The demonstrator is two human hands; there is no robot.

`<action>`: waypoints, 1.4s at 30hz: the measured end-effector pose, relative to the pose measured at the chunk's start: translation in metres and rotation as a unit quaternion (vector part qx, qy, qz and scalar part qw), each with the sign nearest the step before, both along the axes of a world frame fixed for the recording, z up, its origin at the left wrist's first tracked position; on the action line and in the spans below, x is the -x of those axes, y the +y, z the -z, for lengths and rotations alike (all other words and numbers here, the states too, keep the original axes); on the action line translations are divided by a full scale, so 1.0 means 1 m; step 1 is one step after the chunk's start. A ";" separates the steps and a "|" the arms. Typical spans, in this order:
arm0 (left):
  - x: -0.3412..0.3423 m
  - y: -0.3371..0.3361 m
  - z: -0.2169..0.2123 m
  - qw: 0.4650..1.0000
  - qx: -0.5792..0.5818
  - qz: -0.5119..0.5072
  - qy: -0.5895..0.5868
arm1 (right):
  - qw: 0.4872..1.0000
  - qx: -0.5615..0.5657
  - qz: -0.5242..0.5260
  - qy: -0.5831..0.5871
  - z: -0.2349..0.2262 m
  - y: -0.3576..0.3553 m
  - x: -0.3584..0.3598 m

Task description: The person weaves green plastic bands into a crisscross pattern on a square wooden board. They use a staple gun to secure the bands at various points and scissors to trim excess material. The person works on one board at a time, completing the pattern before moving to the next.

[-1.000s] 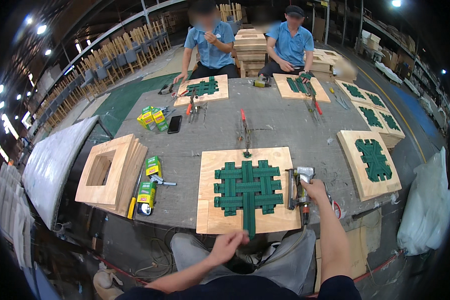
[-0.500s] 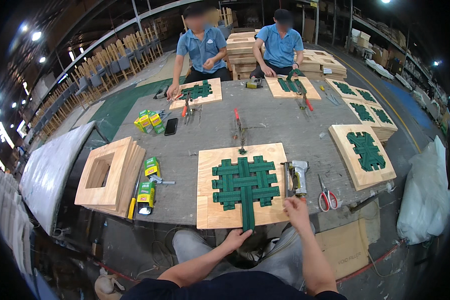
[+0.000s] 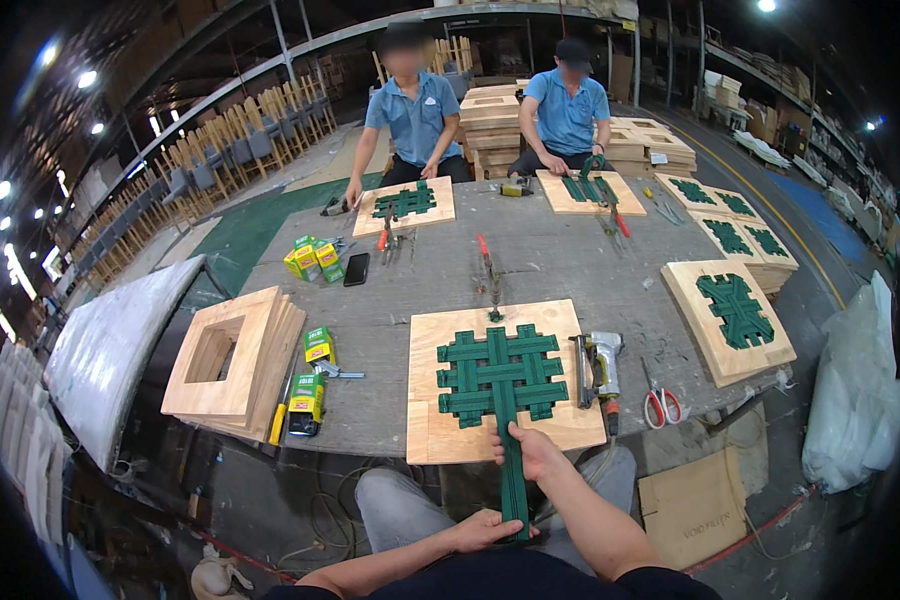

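In front of me a square wooden panel [image 3: 436,445] lies at the table's near edge. Green webbing straps [image 3: 470,372] are woven across its middle. One long webbing strap [image 3: 512,485] runs from the weave over the near edge toward my body. My left hand [image 3: 485,530] pinches that strap near its loose end. Higher up, over the panel's near edge, my right hand [image 3: 530,452] has its fingers closed around the same strap. A nail gun [image 3: 602,362] rests at the panel's right side. Beyond the far edge stands a red-handled clamp [image 3: 485,262].
Red-handled scissors [image 3: 660,406] lie right of the nail gun. Framed wood pieces [image 3: 202,385], yellow-green boxes [image 3: 308,400] and a yellow-handled tool [image 3: 278,422] sit left. A finished woven panel [image 3: 705,340] lies right. Two people in blue shirts [image 3: 415,120] work across the table.
My right hand has come from beside the nail gun onto the strap. My left hand has drawn the strap's end closer to my body. The view has shifted slightly.
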State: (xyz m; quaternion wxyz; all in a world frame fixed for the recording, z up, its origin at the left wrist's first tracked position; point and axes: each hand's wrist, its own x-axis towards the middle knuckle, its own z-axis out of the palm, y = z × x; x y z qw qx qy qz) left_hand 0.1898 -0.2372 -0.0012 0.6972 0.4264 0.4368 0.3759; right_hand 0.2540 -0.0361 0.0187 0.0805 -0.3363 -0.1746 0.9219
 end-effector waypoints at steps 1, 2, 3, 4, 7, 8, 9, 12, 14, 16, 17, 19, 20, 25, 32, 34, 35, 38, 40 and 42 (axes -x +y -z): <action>0.000 0.001 -0.002 0.999 -0.013 -0.010 0.036 | 1.000 -0.002 -0.009 0.009 0.005 0.001 0.000; 0.006 0.007 -0.004 0.978 -0.018 0.022 0.205 | 0.999 -0.030 0.001 -0.011 0.010 0.002 0.000; 0.019 0.013 -0.013 0.929 -0.015 0.046 0.366 | 0.998 -0.054 0.002 -0.032 0.010 -0.002 0.003; 0.027 0.014 -0.015 0.853 -0.013 0.073 0.517 | 0.995 -0.079 0.005 -0.053 0.006 -0.005 0.005; 0.054 0.010 -0.029 0.871 -0.168 -0.140 0.440 | 0.983 -0.145 0.008 -0.109 -0.002 -0.013 0.005; 0.059 0.018 -0.039 0.867 -0.171 -0.178 0.432 | 0.979 -0.163 0.012 -0.122 -0.002 -0.014 0.003; 0.067 0.022 -0.045 0.837 -0.192 -0.169 0.484 | 0.976 -0.176 0.015 -0.127 -0.004 -0.019 0.005; 0.075 0.043 -0.047 0.745 -0.267 -0.134 0.597 | 0.967 -0.207 0.027 -0.144 -0.002 -0.033 0.004; 0.076 0.061 -0.043 0.709 -0.298 -0.102 0.631 | 0.964 -0.224 0.029 -0.142 0.001 -0.040 0.001; 0.082 0.076 -0.035 0.706 -0.300 -0.063 0.638 | 0.961 -0.234 0.027 -0.148 0.001 -0.053 0.001; 0.085 0.082 -0.033 0.685 -0.305 -0.051 0.660 | 0.959 -0.238 0.025 -0.152 0.001 -0.059 0.001; 0.084 0.093 -0.031 0.682 -0.321 -0.032 0.656 | 0.953 -0.249 0.033 -0.169 0.005 -0.062 -0.001; 0.083 0.096 -0.030 0.681 -0.327 -0.024 0.655 | 0.950 -0.255 0.035 -0.177 0.006 -0.064 -0.002; 0.083 0.099 -0.024 0.669 -0.354 -0.008 0.653 | 0.906 -0.363 0.054 -0.210 0.023 -0.074 -0.004; 0.086 0.097 -0.016 0.645 -0.394 0.026 0.654 | 0.898 -0.385 0.071 -0.201 0.032 -0.081 -0.012; 0.087 0.096 -0.014 0.639 -0.401 0.034 0.656 | 0.902 -0.378 0.065 -0.200 0.032 -0.082 -0.013; 0.088 0.096 -0.013 0.635 -0.405 0.039 0.656 | 0.903 -0.375 0.061 -0.199 0.032 -0.083 -0.014; 0.088 0.094 -0.011 0.627 -0.420 0.038 0.655 | 0.911 -0.356 0.060 -0.198 0.029 -0.085 -0.018; 0.086 0.094 -0.012 0.610 -0.422 0.050 0.669 | 0.911 -0.357 0.058 -0.198 0.026 -0.087 -0.021; 0.085 0.094 -0.011 0.595 -0.430 0.054 0.677 | 0.911 -0.354 0.057 -0.202 0.022 -0.088 -0.024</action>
